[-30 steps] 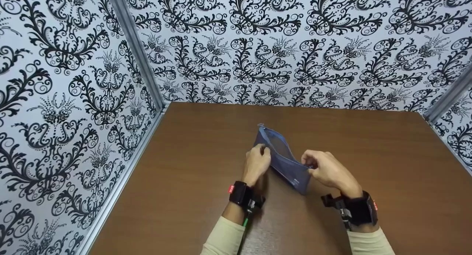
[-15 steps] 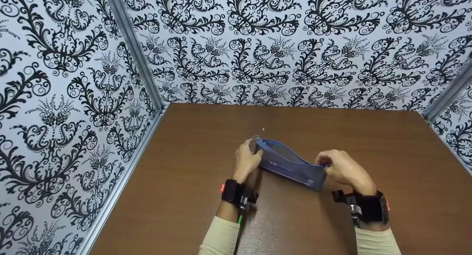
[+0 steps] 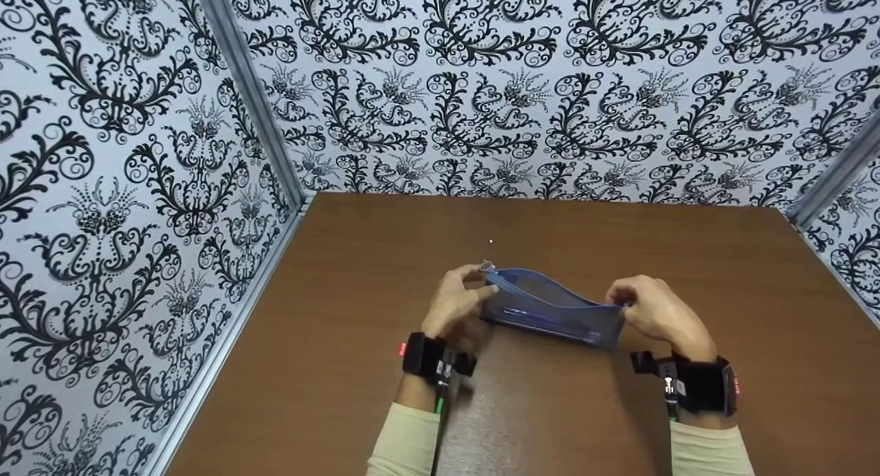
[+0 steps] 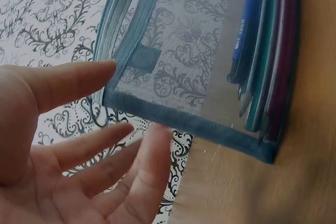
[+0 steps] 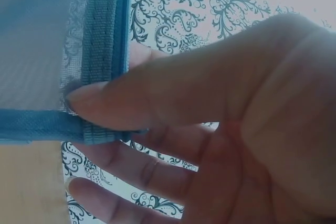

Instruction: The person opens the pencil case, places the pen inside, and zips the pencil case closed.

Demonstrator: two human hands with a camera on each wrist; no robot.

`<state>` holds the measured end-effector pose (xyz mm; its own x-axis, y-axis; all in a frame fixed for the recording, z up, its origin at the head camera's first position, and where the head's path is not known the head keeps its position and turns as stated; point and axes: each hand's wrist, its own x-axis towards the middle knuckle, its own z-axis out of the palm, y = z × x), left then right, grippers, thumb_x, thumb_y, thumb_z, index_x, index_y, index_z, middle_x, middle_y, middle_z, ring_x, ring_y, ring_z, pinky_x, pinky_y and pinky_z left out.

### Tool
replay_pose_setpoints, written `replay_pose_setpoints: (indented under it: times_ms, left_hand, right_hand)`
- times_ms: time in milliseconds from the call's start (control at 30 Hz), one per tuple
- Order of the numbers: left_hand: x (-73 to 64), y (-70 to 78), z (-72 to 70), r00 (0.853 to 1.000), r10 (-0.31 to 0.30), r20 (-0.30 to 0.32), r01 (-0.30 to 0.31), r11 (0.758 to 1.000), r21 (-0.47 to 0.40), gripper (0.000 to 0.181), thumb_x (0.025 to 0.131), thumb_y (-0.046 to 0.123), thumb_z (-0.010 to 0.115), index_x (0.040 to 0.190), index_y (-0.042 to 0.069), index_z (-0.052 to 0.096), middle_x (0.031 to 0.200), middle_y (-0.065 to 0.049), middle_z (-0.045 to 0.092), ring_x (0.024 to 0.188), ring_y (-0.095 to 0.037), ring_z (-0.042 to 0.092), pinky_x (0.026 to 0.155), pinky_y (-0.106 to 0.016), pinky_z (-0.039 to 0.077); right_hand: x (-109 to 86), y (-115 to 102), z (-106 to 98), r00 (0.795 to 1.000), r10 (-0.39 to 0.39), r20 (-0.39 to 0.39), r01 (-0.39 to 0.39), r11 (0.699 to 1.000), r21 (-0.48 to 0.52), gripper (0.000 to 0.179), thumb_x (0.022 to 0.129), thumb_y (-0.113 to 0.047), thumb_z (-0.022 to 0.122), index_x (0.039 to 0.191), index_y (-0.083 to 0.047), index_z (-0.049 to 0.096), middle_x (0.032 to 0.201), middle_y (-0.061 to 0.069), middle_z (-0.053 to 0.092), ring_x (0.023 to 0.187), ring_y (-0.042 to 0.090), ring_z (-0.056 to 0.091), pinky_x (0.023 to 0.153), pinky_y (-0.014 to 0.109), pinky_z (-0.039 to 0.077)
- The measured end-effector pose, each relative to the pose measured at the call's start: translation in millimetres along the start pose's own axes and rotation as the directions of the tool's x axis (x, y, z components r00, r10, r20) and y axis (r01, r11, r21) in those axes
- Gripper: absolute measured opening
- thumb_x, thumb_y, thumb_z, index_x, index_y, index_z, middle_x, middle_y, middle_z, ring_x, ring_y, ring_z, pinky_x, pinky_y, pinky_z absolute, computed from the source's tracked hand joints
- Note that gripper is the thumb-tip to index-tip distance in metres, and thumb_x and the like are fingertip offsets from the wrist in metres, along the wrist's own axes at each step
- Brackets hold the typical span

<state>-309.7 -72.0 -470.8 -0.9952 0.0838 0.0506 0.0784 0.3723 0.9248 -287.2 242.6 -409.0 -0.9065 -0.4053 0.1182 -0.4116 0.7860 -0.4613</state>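
Note:
A blue mesh pencil case (image 3: 550, 318) with its zip undone is held up on its long edge over the table. Through its mesh in the left wrist view I see several pens or pencils (image 4: 257, 51), blue, green and purple, along the bottom. My right hand (image 3: 656, 314) pinches the top corner at one zip end between thumb and fingers. My left hand (image 3: 454, 297) is at the other end, by the zipper pull (image 3: 487, 266). Its thumb tip (image 4: 107, 69) is right at the zip tape, and the other fingers are spread loosely beside the case's end seam.
The brown wooden table (image 3: 371, 256) lies beneath both hands. Patterned black-and-white panels (image 3: 495, 118) stand behind and at the sides, joined by grey metal posts (image 3: 254, 91). Each wrist wears a black strap (image 3: 423, 355) with a small camera.
The pencil case has turned from slanting to nearly crosswise, and the right hand has moved right with its corner. The left hand has shifted from the case's near side to its left end, its fingers loosening.

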Motion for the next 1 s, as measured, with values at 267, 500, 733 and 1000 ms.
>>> replay_pose_setpoints:
  times_ms: [267, 500, 733, 1000]
  left_hand:
    - [-3.2, -2.3, 0.4, 1.000, 0.010, 0.024, -0.009, 0.997, -0.070, 0.034, 0.083, 0.020, 0.079, 0.111, 0.002, 0.071, 0.101, -0.009, 0.073, 0.083, -0.020, 0.068, 0.071, -0.027, 0.053]
    - [-6.1, -0.1, 1.9, 0.998, 0.053, -0.017, -0.053, 0.999, -0.008, 0.018, 0.082, 0.021, 0.080, 0.094, 0.009, 0.077, 0.089, 0.001, 0.074, 0.078, -0.009, 0.065, 0.073, -0.026, 0.052]
    - [-2.9, -2.3, 3.5, 0.994, 0.103, -0.037, -0.103, 0.995, 0.005, 0.011, 0.081, 0.017, 0.081, 0.086, 0.007, 0.079, 0.080, 0.001, 0.073, 0.068, -0.006, 0.059, 0.065, -0.022, 0.048]
    - [-0.2, -3.6, 3.2, 0.989, 0.134, -0.055, -0.132, 0.991, 0.038, 0.010, 0.081, 0.018, 0.082, 0.084, 0.009, 0.080, 0.074, 0.002, 0.071, 0.061, -0.004, 0.055, 0.056, -0.018, 0.045]
  right_hand:
    - [1.5, 1, 1, 0.998, 0.060, -0.008, -0.060, 0.998, 0.002, 0.022, 0.074, 0.009, 0.060, 0.082, -0.008, 0.071, 0.083, 0.007, 0.070, 0.078, 0.023, 0.061, 0.069, 0.037, 0.047]
    - [0.8, -4, 3, 0.998, 0.063, 0.002, -0.063, 0.998, 0.017, 0.017, 0.080, 0.005, 0.066, 0.095, 0.000, 0.073, 0.092, 0.016, 0.072, 0.088, 0.035, 0.066, 0.082, 0.052, 0.052]
    - [4.3, -22, 4, 1.000, 0.012, -0.029, -0.012, 1.000, 0.001, 0.024, 0.082, -0.004, 0.073, 0.104, 0.006, 0.071, 0.100, 0.020, 0.070, 0.095, 0.038, 0.065, 0.087, 0.055, 0.051]
    - [34.0, -67, 15, 0.997, -0.075, -0.025, 0.075, 0.997, 0.000, 0.023, 0.086, -0.012, 0.073, 0.103, 0.004, 0.071, 0.100, 0.019, 0.071, 0.092, 0.035, 0.066, 0.085, 0.051, 0.054]
